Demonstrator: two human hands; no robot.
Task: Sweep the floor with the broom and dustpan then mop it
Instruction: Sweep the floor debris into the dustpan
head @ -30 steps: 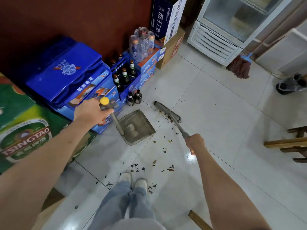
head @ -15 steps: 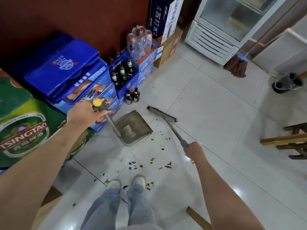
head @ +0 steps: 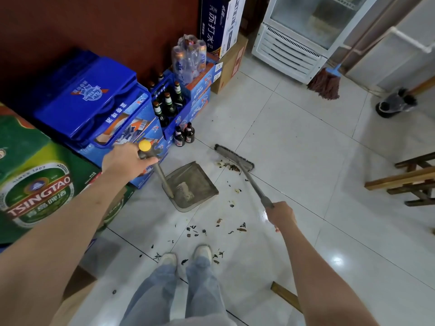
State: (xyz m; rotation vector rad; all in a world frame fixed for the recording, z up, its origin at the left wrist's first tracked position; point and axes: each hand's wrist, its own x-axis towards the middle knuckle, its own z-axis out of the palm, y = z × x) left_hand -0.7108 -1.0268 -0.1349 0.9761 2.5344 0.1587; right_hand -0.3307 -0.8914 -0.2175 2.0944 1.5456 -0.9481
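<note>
Left hand (head: pixel 124 161): grip wrapped round top of dustpan handle (head: pixel 162 178), just under yellow cap (head: pixel 144 145). Dustpan (head: pixel 191 187) sits on white tile floor (head: pixel 294 142), open mouth toward broom, some grey dirt inside. Right hand (head: pixel 281 215): grip clenched round broom handle (head: pixel 255 187). Broom head (head: pixel 234 157) on floor, right of dustpan, small debris pile (head: pixel 229 165) touching bristles. More dark debris scattered between dustpan and shoes (head: pixel 186 256). Mop (head: pixel 326 83) leans near white fridge (head: pixel 301 43), well apart. Blue beer crates (head: pixel 94 100) at left by wall.
</note>
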